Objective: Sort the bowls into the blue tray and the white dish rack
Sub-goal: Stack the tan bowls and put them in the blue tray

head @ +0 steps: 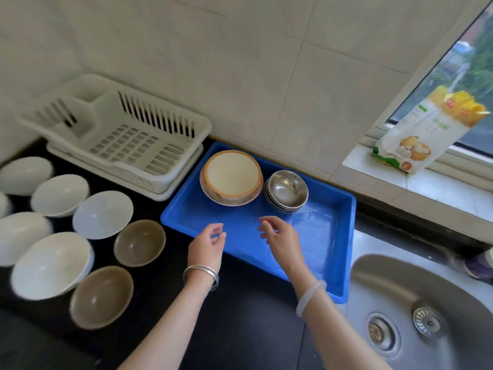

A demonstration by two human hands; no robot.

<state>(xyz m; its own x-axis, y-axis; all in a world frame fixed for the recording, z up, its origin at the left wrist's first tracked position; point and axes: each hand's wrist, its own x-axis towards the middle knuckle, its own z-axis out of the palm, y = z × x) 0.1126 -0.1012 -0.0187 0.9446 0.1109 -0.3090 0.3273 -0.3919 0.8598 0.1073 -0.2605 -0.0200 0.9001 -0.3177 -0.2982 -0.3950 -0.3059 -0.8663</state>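
Note:
A blue tray (328,236) lies on the dark counter by the wall. It holds a stack of cream bowls with brown rims (231,177) and a stack of steel bowls (287,190). The white dish rack (120,134) stands to its left with nothing in it. On the counter at the left sit several white bowls (50,264) and two brown bowls (140,243) (101,297). My left hand (206,245) hovers at the tray's near-left edge, fingers loosely curled, holding nothing. My right hand (280,236) hovers over the tray floor, fingers relaxed and holding nothing.
A steel sink (416,289) with two drains lies at the lower right, touching the tray's right side. A yellow and white food bag (429,134) leans on the window sill. A tiled wall runs behind rack and tray.

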